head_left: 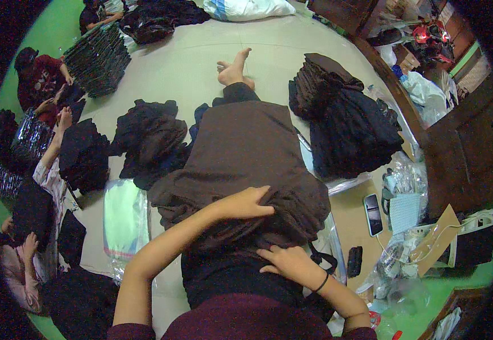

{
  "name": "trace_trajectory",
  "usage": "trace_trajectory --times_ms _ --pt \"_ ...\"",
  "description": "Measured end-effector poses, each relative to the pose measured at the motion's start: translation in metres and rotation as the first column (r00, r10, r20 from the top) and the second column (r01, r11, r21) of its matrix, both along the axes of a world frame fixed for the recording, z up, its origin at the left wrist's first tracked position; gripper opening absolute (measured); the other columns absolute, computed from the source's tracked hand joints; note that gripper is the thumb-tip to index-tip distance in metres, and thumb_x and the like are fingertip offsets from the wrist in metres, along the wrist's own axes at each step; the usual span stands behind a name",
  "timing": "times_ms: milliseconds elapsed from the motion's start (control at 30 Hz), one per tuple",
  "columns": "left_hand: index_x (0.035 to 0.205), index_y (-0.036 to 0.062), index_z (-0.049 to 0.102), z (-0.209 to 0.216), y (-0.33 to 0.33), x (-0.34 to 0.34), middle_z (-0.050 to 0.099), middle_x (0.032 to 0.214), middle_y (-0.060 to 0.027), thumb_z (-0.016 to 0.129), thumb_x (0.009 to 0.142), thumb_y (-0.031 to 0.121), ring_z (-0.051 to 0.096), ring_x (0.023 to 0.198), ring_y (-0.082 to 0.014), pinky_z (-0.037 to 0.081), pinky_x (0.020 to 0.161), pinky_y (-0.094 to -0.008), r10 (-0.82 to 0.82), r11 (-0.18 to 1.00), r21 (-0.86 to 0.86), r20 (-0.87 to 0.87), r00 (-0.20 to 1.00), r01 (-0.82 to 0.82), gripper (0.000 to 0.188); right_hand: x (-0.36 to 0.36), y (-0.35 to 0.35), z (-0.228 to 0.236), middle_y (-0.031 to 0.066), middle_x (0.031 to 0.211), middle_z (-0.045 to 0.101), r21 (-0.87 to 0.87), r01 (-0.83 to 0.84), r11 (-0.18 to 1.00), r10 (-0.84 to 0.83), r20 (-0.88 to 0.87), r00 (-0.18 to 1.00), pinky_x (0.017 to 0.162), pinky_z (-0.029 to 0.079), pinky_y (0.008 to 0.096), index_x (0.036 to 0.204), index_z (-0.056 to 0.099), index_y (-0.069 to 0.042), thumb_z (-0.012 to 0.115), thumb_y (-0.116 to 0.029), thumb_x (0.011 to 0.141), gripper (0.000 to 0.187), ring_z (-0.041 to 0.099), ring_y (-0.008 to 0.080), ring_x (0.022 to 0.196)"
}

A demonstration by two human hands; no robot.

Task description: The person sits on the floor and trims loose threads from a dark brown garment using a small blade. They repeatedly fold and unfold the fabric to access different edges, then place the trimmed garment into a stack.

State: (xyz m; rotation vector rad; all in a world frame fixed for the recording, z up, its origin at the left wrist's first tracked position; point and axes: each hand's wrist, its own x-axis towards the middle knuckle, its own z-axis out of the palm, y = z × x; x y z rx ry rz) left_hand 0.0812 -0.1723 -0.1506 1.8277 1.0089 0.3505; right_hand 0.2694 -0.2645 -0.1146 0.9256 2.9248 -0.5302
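A dark brown garment (246,136) lies spread over my lap and legs, smooth at its far end and bunched in folds towards me. My left hand (247,204) rests on the bunched part, thumb and fingers apart. Closer to my body, my right hand (292,265) touches the garment's near edge, where it meets black cloth (223,283). Its fingers are spread, and a thin dark band circles the wrist. Some fingertips of both hands are hard to make out against the folds. Beyond the garment's far end a bare foot (234,72) sticks out.
Piles of dark clothes (348,124) stand right and left of my legs. Clear plastic bags (126,218) lie on the left; a phone (373,215) and a black object (354,261) rest on cardboard at right. Other people (36,85) sit along the left side beside stacked packages (96,59).
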Motion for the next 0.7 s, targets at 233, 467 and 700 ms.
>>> trace_trajectory --times_ms 233,467,700 --pt "0.119 -0.0071 0.037 0.007 0.006 -0.004 0.049 0.114 -0.0231 0.058 0.073 0.028 0.049 0.106 -0.0288 0.036 0.091 -0.0339 -0.037 0.996 -0.085 0.018 0.999 0.039 0.061 0.027 0.026 0.032 0.0079 0.069 0.055 0.087 0.093 0.992 -0.088 -0.051 0.995 0.049 0.047 0.0355 0.082 0.048 -0.008 0.057 -0.03 0.076 0.024 0.058 0.0254 0.057" --pt "0.117 -0.0055 0.04 0.015 -0.004 0.003 0.051 0.11 -0.0223 0.058 0.071 0.028 0.051 0.103 -0.0288 0.038 0.09 -0.0344 -0.021 0.997 0.068 -0.112 0.994 0.028 0.059 0.006 0.029 0.029 0.0059 0.068 0.052 0.164 0.267 0.95 -0.184 -0.398 0.899 0.048 0.046 0.0295 0.094 0.054 -0.01 0.057 -0.017 0.076 0.02 0.057 0.0211 0.056" --pt "0.114 -0.004 0.044 -0.005 0.016 -0.005 0.054 0.107 -0.0214 0.059 0.069 0.028 0.053 0.099 -0.0288 0.039 0.088 -0.0349 0.009 0.998 0.069 -0.05 0.999 -0.005 0.058 0.01 -0.001 -0.009 0.0046 0.07 0.051 0.038 0.095 0.995 -0.098 0.085 0.992 0.044 0.045 0.0302 0.093 0.054 -0.012 0.054 -0.03 0.079 0.023 0.056 0.0214 0.052"
